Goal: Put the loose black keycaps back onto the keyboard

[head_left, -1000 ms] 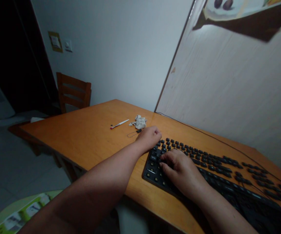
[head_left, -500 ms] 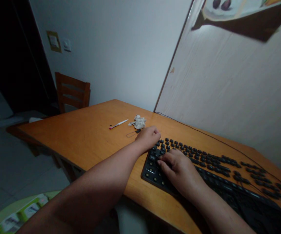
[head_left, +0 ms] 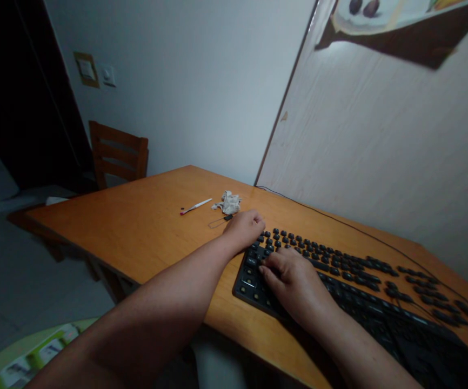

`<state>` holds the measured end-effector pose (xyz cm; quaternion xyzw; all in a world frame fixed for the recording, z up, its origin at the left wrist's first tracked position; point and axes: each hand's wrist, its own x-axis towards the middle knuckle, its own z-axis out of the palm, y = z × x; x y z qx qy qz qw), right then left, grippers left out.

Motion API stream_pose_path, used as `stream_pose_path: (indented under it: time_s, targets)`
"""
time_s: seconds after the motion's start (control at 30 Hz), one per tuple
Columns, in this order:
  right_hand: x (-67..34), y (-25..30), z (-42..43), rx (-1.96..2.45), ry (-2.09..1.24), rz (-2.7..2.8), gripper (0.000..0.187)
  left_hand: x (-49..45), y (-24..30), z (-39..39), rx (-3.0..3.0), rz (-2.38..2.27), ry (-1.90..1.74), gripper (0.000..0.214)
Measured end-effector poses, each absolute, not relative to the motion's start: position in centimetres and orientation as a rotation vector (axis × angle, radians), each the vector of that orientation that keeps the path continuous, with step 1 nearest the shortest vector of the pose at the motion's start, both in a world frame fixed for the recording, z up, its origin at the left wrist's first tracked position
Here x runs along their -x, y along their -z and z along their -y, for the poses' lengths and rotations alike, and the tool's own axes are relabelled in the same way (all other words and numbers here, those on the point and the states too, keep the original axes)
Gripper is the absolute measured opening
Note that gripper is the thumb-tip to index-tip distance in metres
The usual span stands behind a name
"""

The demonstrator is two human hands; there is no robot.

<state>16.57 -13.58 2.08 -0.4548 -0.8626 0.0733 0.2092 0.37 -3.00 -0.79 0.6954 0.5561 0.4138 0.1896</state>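
Observation:
A black keyboard (head_left: 250, 283) lies along the table's near edge, with some keycaps fitted and bare switch stems showing at its left end. My right hand (head_left: 293, 278) rests over that end, thumb and fingers bent together down at the keys. Whatever sits between those fingertips is hidden. Just beyond the keyboard's far left corner, my left hand (head_left: 248, 224) is curled into a loose fist, its palm side out of sight. Loose black keycaps (head_left: 335, 262) are laid out in rows behind the keyboard. Near my left wrist lies a wire keycap puller (head_left: 219, 221) with a black handle.
A crumpled grey cloth (head_left: 229, 202), a white brush-like stick (head_left: 196, 206) with a pink end and a small dark piece (head_left: 182, 208) lie on the wooden table (head_left: 136, 227). A cable (head_left: 339, 216) runs along the wall side. A chair (head_left: 118, 154) stands beyond.
The view has shifted very slightly. Both hands keep nearly the same places, and the right fingers stay bent at the keyboard's left end.

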Motion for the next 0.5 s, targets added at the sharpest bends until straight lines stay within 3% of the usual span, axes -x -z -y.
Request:
stream_pose_path:
  time_s: [0.5]
  targets:
    - [-15.98, -2.48, 13.80, 1.340, -0.203, 2.428, 0.015, -0.36, 1.03, 2.74, -1.969, -1.594, -1.144, 0.023]
